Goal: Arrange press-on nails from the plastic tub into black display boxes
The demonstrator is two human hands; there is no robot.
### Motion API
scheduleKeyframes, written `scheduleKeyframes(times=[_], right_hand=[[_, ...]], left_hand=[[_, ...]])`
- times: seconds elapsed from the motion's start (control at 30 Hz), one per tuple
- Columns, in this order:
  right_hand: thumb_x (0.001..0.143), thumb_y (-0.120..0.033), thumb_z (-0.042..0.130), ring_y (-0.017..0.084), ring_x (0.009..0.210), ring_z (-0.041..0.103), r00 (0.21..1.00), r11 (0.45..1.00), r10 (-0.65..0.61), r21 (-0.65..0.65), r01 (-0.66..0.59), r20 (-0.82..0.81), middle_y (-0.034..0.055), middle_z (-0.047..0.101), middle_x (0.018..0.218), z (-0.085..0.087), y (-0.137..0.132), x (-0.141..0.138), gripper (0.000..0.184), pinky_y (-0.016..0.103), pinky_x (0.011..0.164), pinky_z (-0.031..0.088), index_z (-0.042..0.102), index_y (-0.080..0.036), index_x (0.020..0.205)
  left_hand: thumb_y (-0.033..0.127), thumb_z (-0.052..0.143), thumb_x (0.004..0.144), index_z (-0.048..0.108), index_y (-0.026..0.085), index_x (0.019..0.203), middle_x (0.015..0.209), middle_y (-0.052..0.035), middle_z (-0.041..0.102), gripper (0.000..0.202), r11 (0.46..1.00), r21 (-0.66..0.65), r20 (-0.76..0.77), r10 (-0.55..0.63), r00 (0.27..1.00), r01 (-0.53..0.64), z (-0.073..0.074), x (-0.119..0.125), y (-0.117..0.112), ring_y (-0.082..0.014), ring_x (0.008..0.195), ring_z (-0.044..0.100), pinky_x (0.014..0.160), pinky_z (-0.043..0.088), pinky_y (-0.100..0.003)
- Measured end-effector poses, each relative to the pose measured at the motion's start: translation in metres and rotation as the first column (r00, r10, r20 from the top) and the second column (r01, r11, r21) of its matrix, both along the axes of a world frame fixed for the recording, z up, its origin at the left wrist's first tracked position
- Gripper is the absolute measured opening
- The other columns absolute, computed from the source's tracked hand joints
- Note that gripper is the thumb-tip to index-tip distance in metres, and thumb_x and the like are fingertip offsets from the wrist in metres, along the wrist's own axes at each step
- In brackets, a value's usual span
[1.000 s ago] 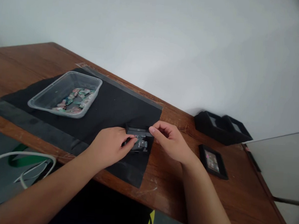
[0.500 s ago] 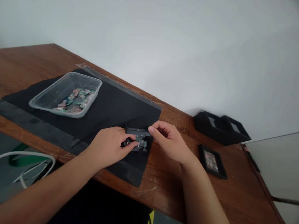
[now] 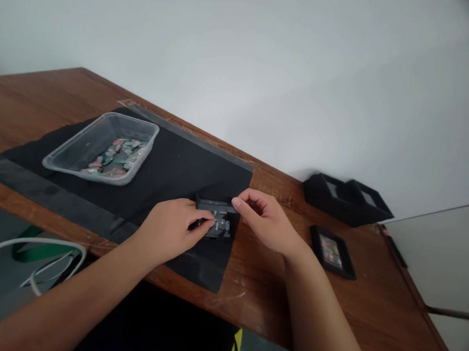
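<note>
A small black box frame lies at the right end of a black mat, with several small grey-green pieces inside it. Over its left part reaches my left hand. The thumb and forefinger are brought together at the pieces, and whatever is between them is too small to make out. My right hand pinches the frame's upper right corner between thumb and forefinger, its other fingers curled.
A clear plastic tub of pink and green pieces stands on the mat's left part. To the right lies another black frame with pieces inside. Black open boxes stand by the wall. White cable hangs below the table's front edge.
My left thumb and forefinger have drawn closer together over the pieces in the frame. My right hand keeps its place at the frame's corner.
</note>
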State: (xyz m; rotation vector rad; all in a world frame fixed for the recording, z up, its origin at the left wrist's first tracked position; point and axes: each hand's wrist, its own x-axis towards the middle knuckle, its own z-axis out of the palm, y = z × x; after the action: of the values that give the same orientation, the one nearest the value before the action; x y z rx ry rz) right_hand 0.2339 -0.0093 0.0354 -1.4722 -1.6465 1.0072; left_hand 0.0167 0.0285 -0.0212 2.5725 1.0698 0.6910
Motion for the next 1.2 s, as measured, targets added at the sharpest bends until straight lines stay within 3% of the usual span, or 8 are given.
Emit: scheduleKeyframes(times=[0.27,0.5,0.77,1.2], right_hand=[[0.094,-0.051,0.061,0.009,0.058,0.037,1.000,1.000,-0.002,-0.003,0.002,0.003,-0.0056,0.045,0.063,-0.001,0.001,0.001,0.038,0.024,0.053,0.029,0.055,-0.019,0.074],[0.095,-0.049,0.061,0.009,0.058,0.038,1.000,1.000,-0.001,0.008,0.001,0.011,-0.0054,0.046,0.064,-0.001,0.001,0.000,0.037,0.024,0.054,0.031,0.056,-0.019,0.074],[0.095,-0.049,0.060,0.009,0.059,0.039,1.000,1.000,-0.003,0.015,0.002,0.030,-0.0055,0.045,0.064,0.000,0.000,0.001,0.037,0.024,0.055,0.031,0.056,-0.019,0.074],[0.095,-0.050,0.059,0.010,0.058,0.039,1.000,1.000,-0.007,0.031,0.007,0.021,-0.0054,0.045,0.063,-0.001,0.000,-0.002,0.038,0.024,0.054,0.031,0.055,-0.020,0.073]], left_hand=[[0.036,0.059,0.093,0.074,0.024,0.076,0.059,0.0000,0.055,0.026,0.987,-0.155,0.010,-0.031,0.999,0.032,0.009,0.000,0.000,-0.0164,0.059,0.053,0.057,0.030,-0.027],[0.032,0.056,0.095,0.076,0.021,0.083,0.061,-0.0014,0.058,0.026,0.994,-0.100,-0.019,-0.037,0.999,0.035,0.007,-0.001,0.000,-0.0178,0.058,0.055,0.057,0.033,-0.029],[0.032,0.048,0.101,0.078,0.020,0.097,0.079,-0.0069,0.073,0.033,0.999,0.015,-0.041,-0.048,0.998,0.049,-0.001,0.000,0.001,-0.0244,0.075,0.067,0.068,0.045,-0.034],[0.044,0.059,0.097,0.078,0.024,0.092,0.065,-0.0014,0.064,0.028,0.999,-0.030,-0.080,0.019,0.997,-0.021,0.001,0.003,0.002,-0.0194,0.063,0.061,0.058,0.035,-0.029]])
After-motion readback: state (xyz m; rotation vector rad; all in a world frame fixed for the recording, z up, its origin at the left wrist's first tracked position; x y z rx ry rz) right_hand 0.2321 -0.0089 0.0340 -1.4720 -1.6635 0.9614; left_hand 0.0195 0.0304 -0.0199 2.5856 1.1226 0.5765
